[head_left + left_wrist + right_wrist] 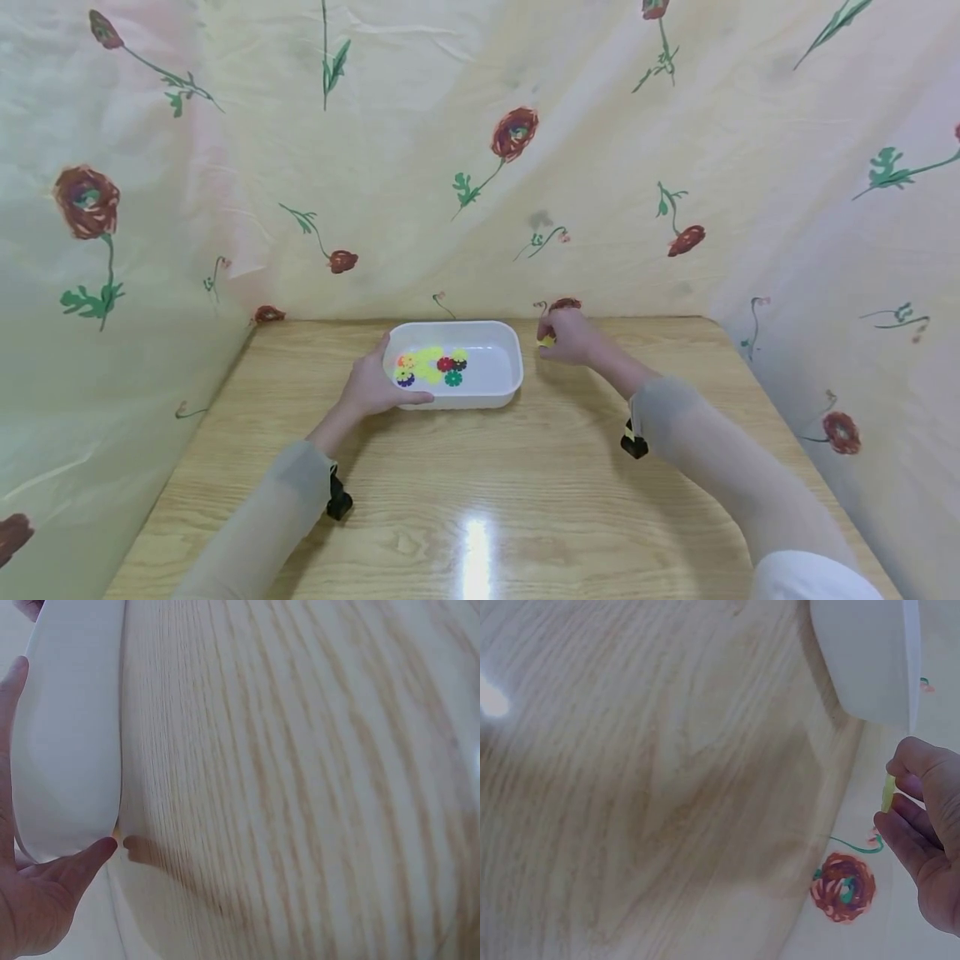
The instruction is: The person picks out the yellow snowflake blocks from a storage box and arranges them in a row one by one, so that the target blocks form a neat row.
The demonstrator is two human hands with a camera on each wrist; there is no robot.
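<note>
A white rectangular tub [495, 367] stands near the back of the wooden table. My left hand [377, 385] grips its left end, with the thumb along the front side and the fingers at the left side; the left wrist view shows the hand [45, 900] spanning that end. Inside the tub lie several notched plastic discs: yellow ones [426, 367] in a cluster, plus a red disc [446, 364] and a green disc [453, 378]. Just right of the tub, my right hand [567, 337] pinches a yellow notched disc [887, 793] between thumb and fingertips, seen edge-on in the right wrist view.
A flower-patterned cloth [420, 167] hangs behind and at both sides of the table [540, 492]. The table's back edge runs close behind the tub. Light glares off the table [476, 558] near the front. Black wrist cameras [339, 497] hang below both sleeves.
</note>
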